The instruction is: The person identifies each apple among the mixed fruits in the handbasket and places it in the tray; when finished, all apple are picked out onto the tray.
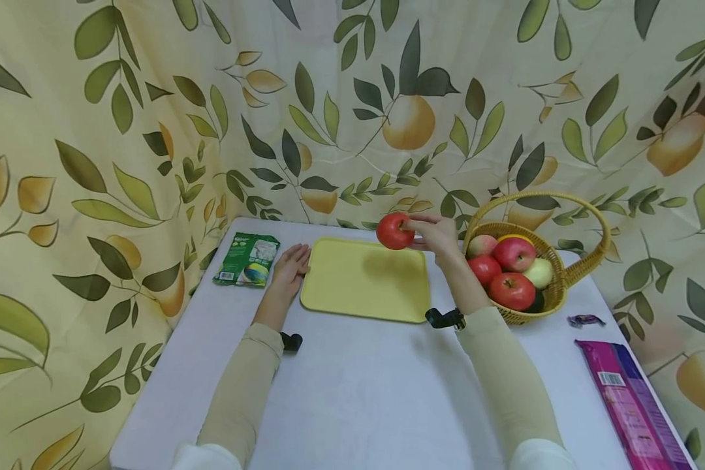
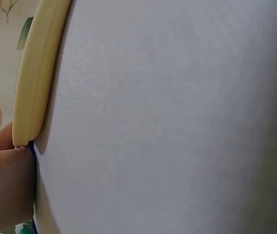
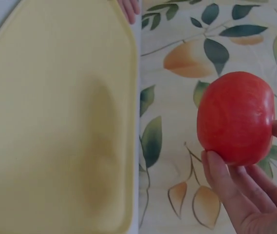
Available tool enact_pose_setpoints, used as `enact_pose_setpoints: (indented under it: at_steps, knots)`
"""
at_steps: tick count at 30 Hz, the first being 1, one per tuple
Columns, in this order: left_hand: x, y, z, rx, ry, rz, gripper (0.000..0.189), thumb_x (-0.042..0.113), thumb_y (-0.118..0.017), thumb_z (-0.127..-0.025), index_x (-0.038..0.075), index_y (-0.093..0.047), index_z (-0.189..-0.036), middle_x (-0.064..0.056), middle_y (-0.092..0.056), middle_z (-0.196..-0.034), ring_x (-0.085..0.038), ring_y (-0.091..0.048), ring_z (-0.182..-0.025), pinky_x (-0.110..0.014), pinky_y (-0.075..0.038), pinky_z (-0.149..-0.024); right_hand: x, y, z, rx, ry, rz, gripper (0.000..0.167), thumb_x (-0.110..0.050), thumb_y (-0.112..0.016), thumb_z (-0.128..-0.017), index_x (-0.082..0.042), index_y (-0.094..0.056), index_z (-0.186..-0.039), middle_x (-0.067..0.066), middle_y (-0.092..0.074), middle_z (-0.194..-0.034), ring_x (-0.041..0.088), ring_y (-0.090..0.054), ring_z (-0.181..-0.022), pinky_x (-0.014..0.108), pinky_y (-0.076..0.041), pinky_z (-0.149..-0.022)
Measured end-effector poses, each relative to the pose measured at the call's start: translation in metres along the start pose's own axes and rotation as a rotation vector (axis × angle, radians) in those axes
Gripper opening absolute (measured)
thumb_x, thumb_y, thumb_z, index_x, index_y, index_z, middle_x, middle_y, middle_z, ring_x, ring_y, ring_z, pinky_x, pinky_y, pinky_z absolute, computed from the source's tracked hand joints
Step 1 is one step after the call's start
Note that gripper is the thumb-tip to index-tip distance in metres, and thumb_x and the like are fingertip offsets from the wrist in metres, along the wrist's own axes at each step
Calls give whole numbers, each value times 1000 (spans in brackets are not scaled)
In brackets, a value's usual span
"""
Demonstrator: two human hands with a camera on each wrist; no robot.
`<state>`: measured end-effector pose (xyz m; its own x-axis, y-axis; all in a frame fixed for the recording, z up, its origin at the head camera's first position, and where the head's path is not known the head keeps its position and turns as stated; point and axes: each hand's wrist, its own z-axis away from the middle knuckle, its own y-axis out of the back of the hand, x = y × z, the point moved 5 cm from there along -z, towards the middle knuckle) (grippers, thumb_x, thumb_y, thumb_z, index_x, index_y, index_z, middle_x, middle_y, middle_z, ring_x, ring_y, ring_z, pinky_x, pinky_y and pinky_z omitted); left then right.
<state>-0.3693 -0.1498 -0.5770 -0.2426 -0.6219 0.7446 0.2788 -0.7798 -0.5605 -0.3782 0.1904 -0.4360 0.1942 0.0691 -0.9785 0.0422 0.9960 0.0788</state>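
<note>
Above the right end of the yellow tray (image 1: 364, 277), my right hand (image 1: 437, 234) holds a red tomato (image 1: 395, 231) between thumb and fingertips. The right wrist view shows the tomato (image 3: 235, 118) raised clear of the tray (image 3: 55, 122), with a shadow on the tray's surface. My left hand (image 1: 290, 266) rests at the tray's left edge, its fingers fairly straight and touching the rim. In the left wrist view, the hand (image 2: 7, 190) meets the end of the tray's rim (image 2: 38, 73); most of its fingers are hidden.
A wicker basket (image 1: 564, 287) of fruit and vegetables, with a tall handle, stands right of the tray. A green packet (image 1: 247, 260) lies to the left. At the right lie a small purple wrapper (image 1: 585, 320) and a long pink-purple package (image 1: 628, 405). Patterned curtain hangs behind the table.
</note>
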Motion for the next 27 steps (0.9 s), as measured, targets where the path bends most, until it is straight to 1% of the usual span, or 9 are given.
enact_pose_setpoints:
  at_steps: [3,4,6,9,13,18,21,24,27]
  knots:
    - [0,1,1,3,4,-1,83,-35,-34,-86,6,-38,-159,-12,-45,-161,-23,-44,-149,-20,-48,-67,4,-10,-4,-9,-5,-6,49,-17,-82,-88,-2,-69,-132,20,-60,-131,19,-76,-67,36,-64,-77]
    - [0,1,1,2,6,-2,83,-34,-34,-87,6,-38,-159,-12,-45,-161,-22,-44,-149,-19,-46,-64,5,-13,-6,-9,-9,-9,49,-17,-82,-88,-2,-69,-132,20,-60,-130,19,-76,-66,36,-64,-77]
    - [-1,1,0,2,13,-1,84,-35,-35,-86,6,-39,-159,-12,-45,-161,-22,-44,-149,-20,-46,-65,7,-18,-8,-15,-15,-8,51,-18,-83,-88,-1,-68,-133,21,-60,-133,20,-76,-67,37,-64,-77]
    - [-2,0,-2,-5,18,-1,84,-35,-35,-86,6,-39,-159,-12,-45,-162,-23,-44,-149,-22,-49,-74,9,-25,-12,-19,-14,2,51,-18,-84,-88,-1,-68,-133,22,-58,-138,23,-77,-71,39,-64,-80]
    - [-1,-3,-2,-13,13,-3,84,-35,-36,-85,5,-39,-159,-13,-44,-162,-24,-42,-149,-25,-49,-88,12,-35,-17,-19,1,22,49,-18,-84,-87,-1,-69,-131,20,-58,-141,26,-78,-74,41,-64,-82]
    - [0,-5,-1,-11,23,5,85,-36,-36,-85,4,-38,-159,-14,-44,-162,-24,-42,-150,-28,-47,-101,16,-49,-23,-5,-8,50,45,-19,-86,-85,-3,-73,-125,17,-60,-137,22,-76,-69,38,-65,-76]
    - [0,-3,-1,-8,21,15,84,-36,-37,-85,3,-38,-159,-15,-44,-162,-25,-42,-150,-29,-46,-110,18,-61,-27,-7,-16,65,44,-19,-86,-84,-4,-73,-123,17,-58,-140,25,-77,-71,39,-65,-77]
    - [0,-2,-1,-11,12,18,83,-35,-36,-86,2,-36,-160,-16,-43,-162,-26,-41,-151,-31,-43,-115,20,-73,-30,-15,-11,79,43,-19,-85,-84,-3,-73,-122,20,-56,-141,34,-77,-81,47,-63,-85]
    - [1,-1,0,-14,9,17,83,-36,-35,-86,2,-35,-160,-17,-41,-163,-26,-40,-151,-31,-42,-116,23,-84,-33,-17,-2,93,42,-18,-86,-83,-1,-74,-119,22,-58,-137,42,-75,-87,55,-60,-90]
